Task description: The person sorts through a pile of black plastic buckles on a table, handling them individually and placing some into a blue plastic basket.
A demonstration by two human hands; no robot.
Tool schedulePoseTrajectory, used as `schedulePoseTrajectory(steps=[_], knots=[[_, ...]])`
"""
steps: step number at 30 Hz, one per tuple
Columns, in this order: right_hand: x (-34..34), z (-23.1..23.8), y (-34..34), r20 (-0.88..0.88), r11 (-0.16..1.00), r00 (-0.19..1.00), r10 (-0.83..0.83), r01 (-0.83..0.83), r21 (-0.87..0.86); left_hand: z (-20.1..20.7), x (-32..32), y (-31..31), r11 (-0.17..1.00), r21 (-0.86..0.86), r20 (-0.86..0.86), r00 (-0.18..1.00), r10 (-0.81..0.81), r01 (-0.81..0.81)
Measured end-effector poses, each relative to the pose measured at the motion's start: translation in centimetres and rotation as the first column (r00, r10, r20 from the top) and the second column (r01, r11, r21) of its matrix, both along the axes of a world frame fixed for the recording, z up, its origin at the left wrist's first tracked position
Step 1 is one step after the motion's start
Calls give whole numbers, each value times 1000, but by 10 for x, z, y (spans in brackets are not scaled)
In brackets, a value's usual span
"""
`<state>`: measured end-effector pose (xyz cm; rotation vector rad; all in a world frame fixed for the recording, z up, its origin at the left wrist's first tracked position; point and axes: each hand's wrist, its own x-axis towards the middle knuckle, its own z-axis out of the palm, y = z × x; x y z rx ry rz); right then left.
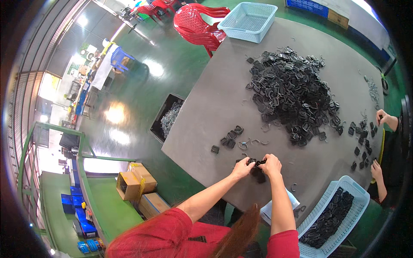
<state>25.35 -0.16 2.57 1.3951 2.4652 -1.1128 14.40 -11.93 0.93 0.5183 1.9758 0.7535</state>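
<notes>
Black buckle (257,163) pinched between left hand (243,168) and right hand (271,165).

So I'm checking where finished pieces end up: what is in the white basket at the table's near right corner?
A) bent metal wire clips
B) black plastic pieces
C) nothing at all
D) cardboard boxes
B: the white basket by the person's right elbow holds a layer of black plastic pieces, the same kind as the big pile on the grey table.

One head-worn fisheye view looks steeply down, close over the grey table (215,107), facing forward.
</notes>
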Motion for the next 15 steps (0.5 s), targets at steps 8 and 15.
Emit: schedulePoseTrajectory(steps=[8,15], knots=[[119,16,23,-413,831,724,-553,513,-214,46,73,70,931,173,45,942,-334,321],[310,127,-9,-322,257,214,-922,961,-98,108,273,139,736,357,150,743,-653,575]])
